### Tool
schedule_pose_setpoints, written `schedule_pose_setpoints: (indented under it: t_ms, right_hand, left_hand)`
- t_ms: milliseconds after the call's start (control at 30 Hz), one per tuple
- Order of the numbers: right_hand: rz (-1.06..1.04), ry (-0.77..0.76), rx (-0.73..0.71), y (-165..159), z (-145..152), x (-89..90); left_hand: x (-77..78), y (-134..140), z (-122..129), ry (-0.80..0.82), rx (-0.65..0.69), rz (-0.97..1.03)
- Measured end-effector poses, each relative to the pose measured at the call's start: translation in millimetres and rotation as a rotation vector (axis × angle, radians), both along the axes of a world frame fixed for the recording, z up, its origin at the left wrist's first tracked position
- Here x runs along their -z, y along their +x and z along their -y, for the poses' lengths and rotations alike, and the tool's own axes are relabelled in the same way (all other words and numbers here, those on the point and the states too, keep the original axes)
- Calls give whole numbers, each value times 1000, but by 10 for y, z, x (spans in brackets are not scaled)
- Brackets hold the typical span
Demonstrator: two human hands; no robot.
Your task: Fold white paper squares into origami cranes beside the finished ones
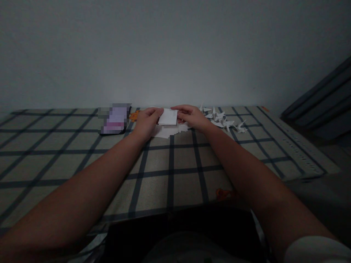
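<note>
Checked cloth [156, 190] before a grey wall [164, 51]: the person's left hand [146, 122] and right hand [193, 116] pinch a folded white paper [168, 117] at the far side, over loose sheets [161, 132]. A slack grip could drop it among them; a rightward sweep might crush the paper cranes [228, 125].

Matt white paper on woven-looking checked cloth.
Directions run from the folded square [168, 117], smooth, crisp, matt paper; loose sheets [161, 131] of thin matt paper lie at six o'clock, creased paper cranes [218, 118] at three. The tablecloth [159, 190] looks like dull, faintly coarse fabric. At twelve o'clock the wall [170, 54] is flat and matt; at four, a sleeve [315, 250] of soft, shineless cloth.
</note>
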State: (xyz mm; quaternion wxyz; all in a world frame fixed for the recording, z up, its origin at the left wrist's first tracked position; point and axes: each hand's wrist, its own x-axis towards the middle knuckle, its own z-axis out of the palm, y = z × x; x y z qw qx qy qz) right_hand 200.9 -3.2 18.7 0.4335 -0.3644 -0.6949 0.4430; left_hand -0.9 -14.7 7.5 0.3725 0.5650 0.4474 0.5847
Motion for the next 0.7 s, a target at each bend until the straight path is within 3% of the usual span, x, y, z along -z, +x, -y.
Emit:
schedule_pose_setpoints:
  t_ms: [267,433,700]
  right_hand:
    - [-19,43,-23,11,-42,52]
    - [-9,39,35,-4,-23,19]
    - [41,68,131,-12,57,-68]
  left_hand:
    - [68,-33,-67,8,48,35]
    - [107,-46,-149,-13,88,61]
    - [37,-22,-67,-3,156,26]
